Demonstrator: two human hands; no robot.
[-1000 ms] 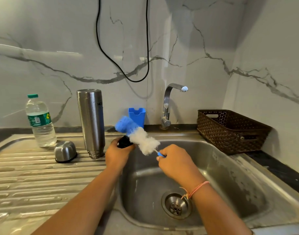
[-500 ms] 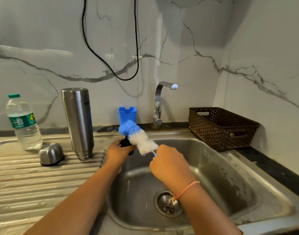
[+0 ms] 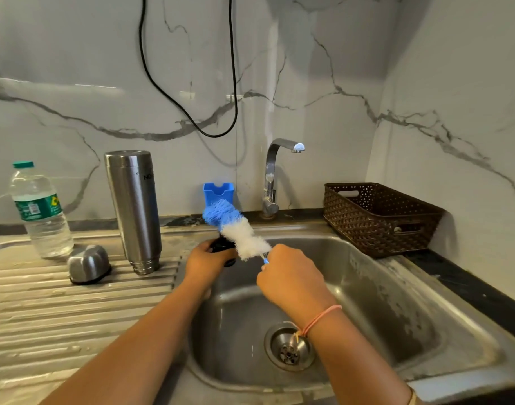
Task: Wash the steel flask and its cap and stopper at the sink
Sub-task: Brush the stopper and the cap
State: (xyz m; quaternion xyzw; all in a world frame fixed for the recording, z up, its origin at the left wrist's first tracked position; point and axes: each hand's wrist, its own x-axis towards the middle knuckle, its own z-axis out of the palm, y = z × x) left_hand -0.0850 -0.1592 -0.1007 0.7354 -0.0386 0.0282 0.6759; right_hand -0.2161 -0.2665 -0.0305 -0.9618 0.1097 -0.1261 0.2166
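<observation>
Your left hand is gripping the black stopper over the back-left corner of the sink; your right hand is gripping the brush, its long axis slanting up-left, blue tip uppermost.

Right wrist — pink thread band
</observation>
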